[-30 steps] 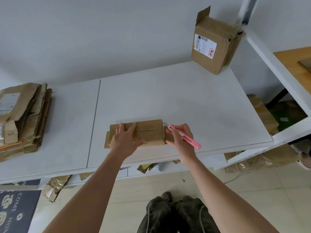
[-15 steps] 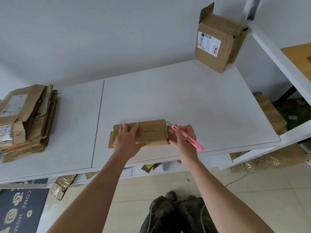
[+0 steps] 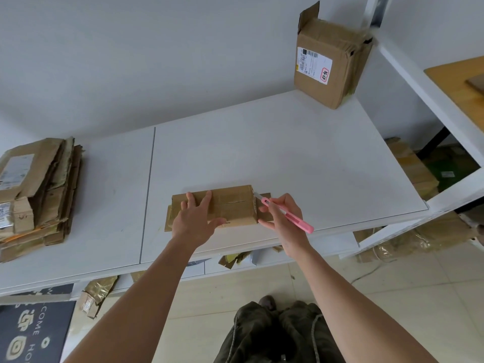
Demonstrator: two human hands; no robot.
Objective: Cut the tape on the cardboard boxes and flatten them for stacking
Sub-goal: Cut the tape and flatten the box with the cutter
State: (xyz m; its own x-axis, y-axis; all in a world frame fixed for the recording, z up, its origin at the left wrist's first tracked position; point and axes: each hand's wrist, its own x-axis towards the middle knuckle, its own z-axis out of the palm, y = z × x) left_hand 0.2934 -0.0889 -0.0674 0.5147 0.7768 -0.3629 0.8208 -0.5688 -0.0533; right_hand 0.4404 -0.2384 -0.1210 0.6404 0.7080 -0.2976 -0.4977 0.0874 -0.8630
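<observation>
cardboard, matte brown: the small box lies flat under the left hand, whose spread fingers press its top. the right hand pinches a slim pink cutter, blade at the box's end just beyond the fingertips. steady pressure and a shallow cut along the taped seam would likely serve best.
</observation>
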